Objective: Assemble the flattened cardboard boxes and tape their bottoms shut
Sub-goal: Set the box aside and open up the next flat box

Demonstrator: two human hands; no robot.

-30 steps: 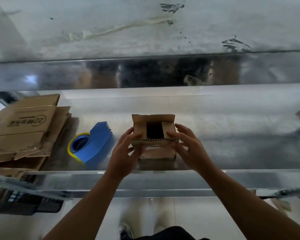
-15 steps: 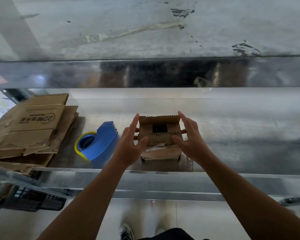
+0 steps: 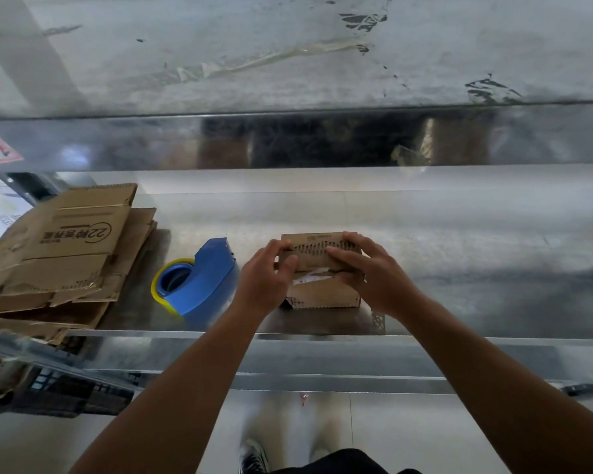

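While on the shelf [image 3: 459, 268], one box [image 3: 322, 294], left hand [image 3: 262, 285] and right hand [image 3: 374, 278] fingers clamped on it; one tape dispenser [image 3: 206, 278].

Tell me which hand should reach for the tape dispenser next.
Probably left. The left hand sits right beside the blue tape dispenser, while the right hand grips the far side of the small box and could hold its flaps down.

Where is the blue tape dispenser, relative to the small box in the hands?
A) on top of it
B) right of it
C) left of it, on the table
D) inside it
C: the blue tape dispenser stands on the table, left of the small box.
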